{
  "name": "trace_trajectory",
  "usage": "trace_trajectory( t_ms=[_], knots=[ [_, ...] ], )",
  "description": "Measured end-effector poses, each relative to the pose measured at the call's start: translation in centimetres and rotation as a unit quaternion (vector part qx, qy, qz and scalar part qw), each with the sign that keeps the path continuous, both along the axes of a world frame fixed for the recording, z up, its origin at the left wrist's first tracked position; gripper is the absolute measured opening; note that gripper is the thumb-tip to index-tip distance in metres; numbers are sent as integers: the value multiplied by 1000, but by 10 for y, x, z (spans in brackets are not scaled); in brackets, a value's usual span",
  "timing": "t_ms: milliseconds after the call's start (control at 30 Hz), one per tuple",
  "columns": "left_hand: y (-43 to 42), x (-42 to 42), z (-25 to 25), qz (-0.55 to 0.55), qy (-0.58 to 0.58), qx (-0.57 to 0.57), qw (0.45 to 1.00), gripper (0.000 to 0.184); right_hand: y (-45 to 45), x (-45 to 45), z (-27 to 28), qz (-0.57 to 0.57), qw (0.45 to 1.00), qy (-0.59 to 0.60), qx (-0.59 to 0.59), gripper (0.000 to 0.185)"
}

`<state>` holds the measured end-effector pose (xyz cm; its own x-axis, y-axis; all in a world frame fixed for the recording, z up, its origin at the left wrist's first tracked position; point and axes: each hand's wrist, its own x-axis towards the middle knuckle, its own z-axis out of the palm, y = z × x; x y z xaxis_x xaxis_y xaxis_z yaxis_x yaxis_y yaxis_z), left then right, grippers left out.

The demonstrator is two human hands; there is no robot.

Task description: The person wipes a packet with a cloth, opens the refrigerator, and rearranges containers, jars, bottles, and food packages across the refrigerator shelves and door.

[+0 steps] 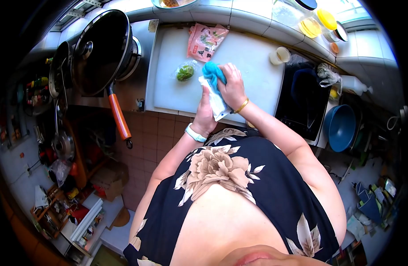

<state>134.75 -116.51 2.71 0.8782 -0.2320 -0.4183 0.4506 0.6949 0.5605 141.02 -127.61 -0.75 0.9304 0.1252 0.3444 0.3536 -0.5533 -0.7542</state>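
My left hand [204,116] is closed on the lower left side of a white packet [216,104], which I hold tilted over the white counter [253,57]. My right hand [233,88] presses a bunched blue cloth [211,70] against the packet's upper part, with the fingers curled over the cloth. What is printed on the packet cannot be read. Just left of the cloth lies a small clear bag of green leaves [185,72]. A pink printed food packet [205,42] rests behind it, near the back edge.
A large black wok [100,53] with an orange handle [118,113] sits on the stove at left. A cup [280,56] stands at the back right, beside a black induction cooktop [301,102]. Further right is a blue bowl [339,127]. Jars [326,20] line the window ledge.
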Motion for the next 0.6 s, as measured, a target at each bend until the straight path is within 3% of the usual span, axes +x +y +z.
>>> trace_trajectory(
  t_ms=[67,167,267,367,433,500,600],
  knots=[
    [-2,2,-2,15,-9,10,1000,69,0,-2,5,14,1000,-26,-8,34],
    [11,23,-19,122,40,-38,991,71,1,-26,16,87,995,-48,-16,32],
    [41,35,-33,82,8,-91,992,76,10,-49,16,169,984,-42,44,31],
    [31,32,-22,43,-6,-101,994,75,6,-33,15,185,978,-97,7,30],
    [26,26,-15,76,28,-65,995,70,4,-14,4,113,985,-129,1,30],
    [22,18,-18,66,24,-67,995,67,-8,9,-8,38,999,-20,-30,29],
    [23,4,-21,97,42,66,992,67,-43,37,-21,-14,989,31,-143,30]
  ],
)
